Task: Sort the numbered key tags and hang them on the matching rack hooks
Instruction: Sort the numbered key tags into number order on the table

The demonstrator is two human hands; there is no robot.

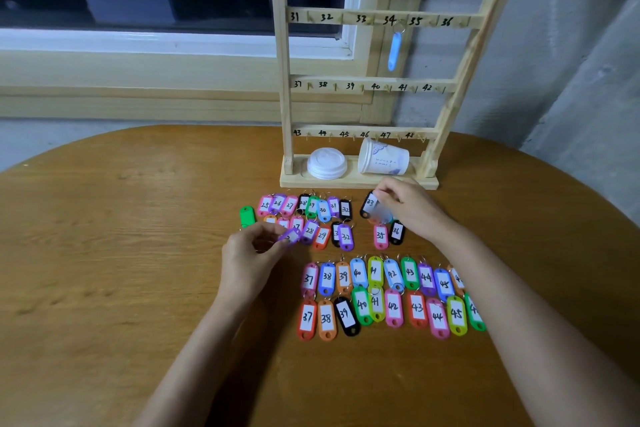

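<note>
The left hand (249, 256) pinches a purple tag (291, 236) between thumb and curled fingertips; its number is too blurred to read. Just beyond those fingertips lie two short rows of numbered tags (322, 210), with 25 to 32 readable among them, and a green tag (247, 216) lies face down just past the knuckles on the outer side. The right hand (412, 208) has its fingers curled around the upper end of a black tag 33 (369, 204), which tilts under the fingertips. A blurred pale tag sits right beneath these fingers, and whether it is also held cannot be told. Just below the right fingers, toward the wrist, a pink tag 35 (381, 236) and a black tag 36 (396, 231) lie side by side on the table (104, 270). Between the two forearms two longer rows of tags (381, 295), numbered from 37 up, lie flat. Directly beyond the right fingertips stands the wooden rack (284, 87), with a paper cup (382, 159) lying tipped and a stack of white lids (326, 164) on its base. High above the right fingers, a blue tag (394, 48) hangs from the hook marked 34.
</note>
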